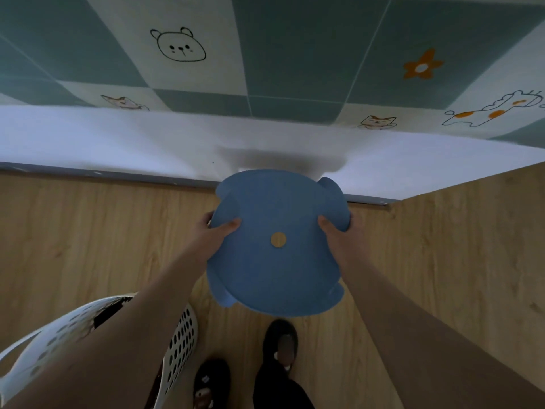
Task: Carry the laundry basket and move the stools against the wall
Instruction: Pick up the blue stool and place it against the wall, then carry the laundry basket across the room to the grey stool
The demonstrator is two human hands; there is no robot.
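A blue plastic stool (280, 270) with an orange dot on its round seat is seen from above, close to the wall. My left hand (213, 234) grips its left rim and my right hand (339, 234) grips its right rim, thumbs on the seat. Its far edge overlaps the grey skirting in the view; whether its legs touch the floor is hidden. A white perforated laundry basket (180, 349) with dark clothing in it stands on the floor at the lower left, beside my left forearm.
The wall (147, 137) is white low down, with green and cream cartoon tiles above. A grey skirting strip (118, 175) runs along its foot. Wood-look flooring (88, 231) stretches left and right. A wooden panel (472, 231) rises at right. My slippered feet (280, 343) stand below the stool.
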